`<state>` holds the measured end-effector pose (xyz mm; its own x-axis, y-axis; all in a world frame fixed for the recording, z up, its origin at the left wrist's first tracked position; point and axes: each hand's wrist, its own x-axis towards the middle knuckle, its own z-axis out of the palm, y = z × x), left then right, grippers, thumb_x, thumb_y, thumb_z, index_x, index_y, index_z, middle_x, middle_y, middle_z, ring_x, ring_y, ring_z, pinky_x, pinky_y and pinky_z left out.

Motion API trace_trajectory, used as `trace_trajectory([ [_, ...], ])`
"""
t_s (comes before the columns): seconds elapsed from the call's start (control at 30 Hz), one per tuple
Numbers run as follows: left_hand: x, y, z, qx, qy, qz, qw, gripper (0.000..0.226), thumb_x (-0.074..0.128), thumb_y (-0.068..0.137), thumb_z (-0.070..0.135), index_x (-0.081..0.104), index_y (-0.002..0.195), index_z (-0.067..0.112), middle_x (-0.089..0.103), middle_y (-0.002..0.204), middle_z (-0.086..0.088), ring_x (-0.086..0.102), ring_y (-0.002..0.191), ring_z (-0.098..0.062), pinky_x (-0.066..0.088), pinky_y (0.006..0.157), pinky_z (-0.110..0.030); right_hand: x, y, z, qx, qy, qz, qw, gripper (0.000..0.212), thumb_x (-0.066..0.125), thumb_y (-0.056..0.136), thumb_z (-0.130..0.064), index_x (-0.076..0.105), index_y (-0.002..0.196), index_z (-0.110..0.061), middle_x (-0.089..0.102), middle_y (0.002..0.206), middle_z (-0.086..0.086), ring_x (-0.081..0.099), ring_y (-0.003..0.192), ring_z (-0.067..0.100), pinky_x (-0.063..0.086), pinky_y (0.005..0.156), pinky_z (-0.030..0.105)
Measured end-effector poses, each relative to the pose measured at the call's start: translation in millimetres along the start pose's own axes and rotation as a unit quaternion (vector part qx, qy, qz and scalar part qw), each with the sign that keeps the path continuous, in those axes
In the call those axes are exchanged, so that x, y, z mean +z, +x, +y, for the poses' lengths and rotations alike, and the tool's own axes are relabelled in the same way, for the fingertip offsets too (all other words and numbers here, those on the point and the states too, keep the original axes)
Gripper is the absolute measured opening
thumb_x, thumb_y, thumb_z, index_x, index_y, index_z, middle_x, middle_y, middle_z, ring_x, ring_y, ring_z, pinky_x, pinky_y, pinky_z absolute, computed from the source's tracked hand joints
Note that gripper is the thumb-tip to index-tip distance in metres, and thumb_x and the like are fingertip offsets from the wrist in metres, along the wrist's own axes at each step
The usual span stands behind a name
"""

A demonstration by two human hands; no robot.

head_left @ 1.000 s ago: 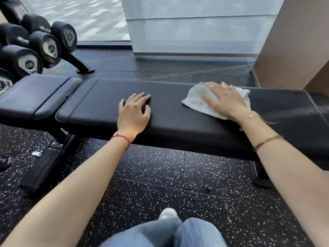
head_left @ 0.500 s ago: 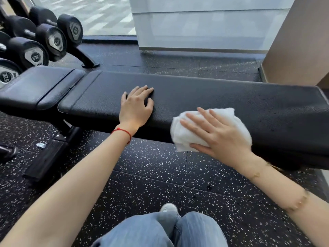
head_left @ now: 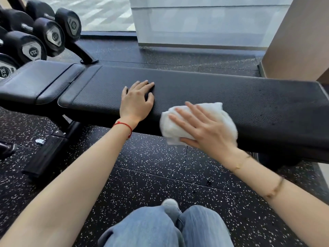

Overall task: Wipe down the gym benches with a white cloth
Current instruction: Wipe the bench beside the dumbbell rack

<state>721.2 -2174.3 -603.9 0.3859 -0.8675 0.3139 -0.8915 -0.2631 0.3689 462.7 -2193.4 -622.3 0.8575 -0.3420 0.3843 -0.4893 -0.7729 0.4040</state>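
A person's right hand (head_left: pixel 207 130), fingers spread flat, presses a white cloth (head_left: pixel 199 120) over the near edge of a black gym bench (head_left: pixel 231 97) while the left hand (head_left: pixel 136 102) rests open on the pad, apparently for balance.

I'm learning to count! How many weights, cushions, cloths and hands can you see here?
Weights: 5, and one partly cut off at the left edge
Cushions on the bench: 2, long pad, short pad
Cloths: 1, white cloth
Hands: 2, left hand, right hand
Total: 10
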Motion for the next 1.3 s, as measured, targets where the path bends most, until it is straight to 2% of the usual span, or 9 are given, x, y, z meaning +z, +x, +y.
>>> trace_trajectory([
  [0.23,-2,0,-3,0.007,0.009,-0.001,1.0,0.042,0.045,0.098,0.035,0.051,0.139,0.036,0.044,0.152,0.01,0.032,0.145,-0.012,0.016,0.122,-0.045,2,-22,2,-0.001,-0.024,0.017,1.0,0.064,0.055,0.1,-0.044,0.03,0.155,-0.021,0.039,0.157,0.004,0.038,0.144,0.027,0.036,0.116,0.042],
  [0.37,0,-1,-1,0.0,0.008,-0.002,1.0,0.042,0.043,0.098,0.034,0.05,0.14,0.036,0.042,0.153,0.01,0.03,0.146,-0.012,0.014,0.123,-0.046,-11,-69,40,0.103,0.062,0.01,0.993,0.063,0.049,0.1,-0.054,0.036,0.153,-0.022,0.045,0.153,0.003,0.042,0.142,0.027,0.041,0.112,0.047],
  [0.57,-2,1,2,-0.004,0.011,-0.024,1.0,0.044,0.042,0.099,0.029,0.047,0.143,0.033,0.039,0.155,0.007,0.027,0.148,-0.014,0.012,0.123,-0.048,-8,3,67,0.293,0.25,-0.119,0.915,0.063,0.026,0.101,-0.058,0.039,0.151,-0.021,0.036,0.159,-0.002,0.026,0.149,0.026,0.013,0.123,0.039],
  [0.7,-8,2,19,-0.048,-0.032,-0.034,0.998,0.045,0.043,0.097,0.023,0.05,0.141,0.027,0.041,0.154,0.003,0.028,0.147,-0.017,0.014,0.122,-0.051,5,72,53,0.272,0.242,-0.201,0.91,0.059,0.024,0.105,-0.049,0.022,0.157,-0.02,0.018,0.165,-0.002,0.011,0.153,0.025,0.001,0.124,0.04],
  [0.9,3,-1,66,-0.017,-0.056,-0.019,0.998,0.047,0.042,0.098,0.019,0.046,0.144,0.021,0.04,0.154,-0.002,0.031,0.146,-0.019,0.016,0.122,-0.05,-16,-2,50,0.228,0.232,-0.154,0.933,0.068,0.01,0.099,-0.056,0.033,0.153,-0.022,0.033,0.16,-0.001,0.024,0.149,0.026,0.011,0.122,0.038],
  [1.0,13,-3,86,0.003,-0.039,-0.042,0.998,0.047,0.041,0.099,0.024,0.043,0.146,0.022,0.038,0.156,-0.002,0.027,0.147,-0.02,0.015,0.122,-0.05,-3,-32,108,0.332,0.196,-0.168,0.907,0.06,0.022,0.104,-0.046,0.038,0.151,-0.012,0.039,0.156,0.011,0.031,0.144,0.035,0.014,0.117,0.041],
  [1.1,22,-5,101,0.003,-0.041,-0.044,0.998,0.047,0.042,0.099,0.029,0.043,0.146,0.023,0.037,0.156,-0.002,0.025,0.148,-0.021,0.012,0.123,-0.05,15,-8,154,0.434,0.196,-0.19,0.858,0.057,0.023,0.106,-0.046,0.032,0.153,-0.015,0.03,0.161,0.005,0.022,0.149,0.03,0.01,0.122,0.044],
  [1.2,29,-7,110,0.003,-0.023,-0.048,0.999,0.047,0.041,0.099,0.031,0.042,0.146,0.024,0.035,0.157,-0.001,0.023,0.148,-0.021,0.01,0.123,-0.05,26,33,147,0.384,0.214,-0.195,0.877,0.058,0.021,0.106,-0.047,0.033,0.153,-0.015,0.032,0.16,0.005,0.025,0.147,0.029,0.012,0.121,0.045],
  [1.3,31,-8,116,0.002,-0.015,-0.053,0.998,0.047,0.039,0.1,0.031,0.041,0.147,0.024,0.035,0.157,-0.001,0.022,0.149,-0.021,0.008,0.123,-0.05,16,27,119,0.307,0.25,-0.201,0.896,0.058,0.018,0.106,-0.048,0.023,0.157,-0.022,0.021,0.164,-0.004,0.011,0.153,0.023,0.002,0.125,0.041],
])
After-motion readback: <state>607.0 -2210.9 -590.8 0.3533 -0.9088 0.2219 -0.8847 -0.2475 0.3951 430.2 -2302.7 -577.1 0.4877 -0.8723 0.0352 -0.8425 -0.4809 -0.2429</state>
